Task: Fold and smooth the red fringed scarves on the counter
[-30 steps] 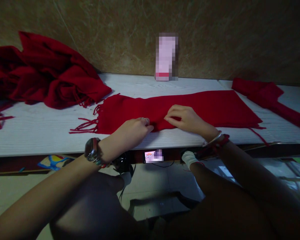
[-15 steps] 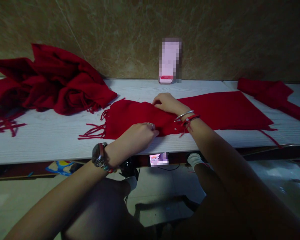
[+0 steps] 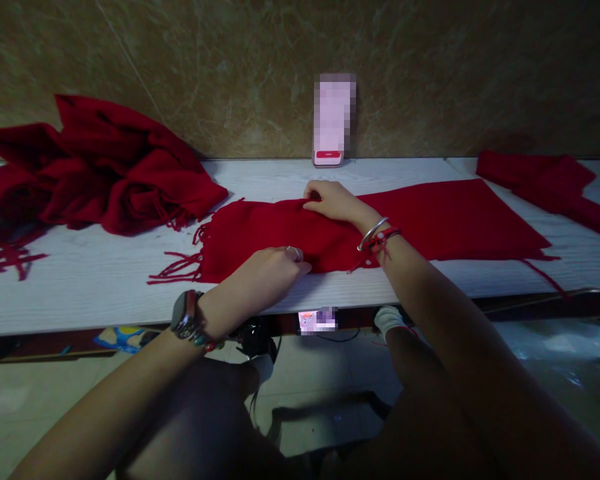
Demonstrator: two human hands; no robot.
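Note:
A red fringed scarf [image 3: 445,223] lies lengthwise along the white wood-grain tabletop, its tassels at the left end. My left hand [image 3: 275,273], with a ring and a watch, is closed on the scarf's near edge at mid-length. Across from it, my right hand [image 3: 333,200] pinches the far edge, thumb and fingers together; a silver bangle and red cord circle that wrist. The cloth between my hands is slightly rippled, while the right part lies flat.
A crumpled red scarf [image 3: 100,167] is heaped at the left, and another red cloth [image 3: 545,177] lies at the right. One phone [image 3: 334,120] leans on the marbled wall [image 3: 220,73]. Below the table's front edge sits a lit screen [image 3: 315,321].
Both hands stay on the scarf's edges; my left hand has shifted slightly left, and the fringed end has moved a little left with it. The view has shifted slightly.

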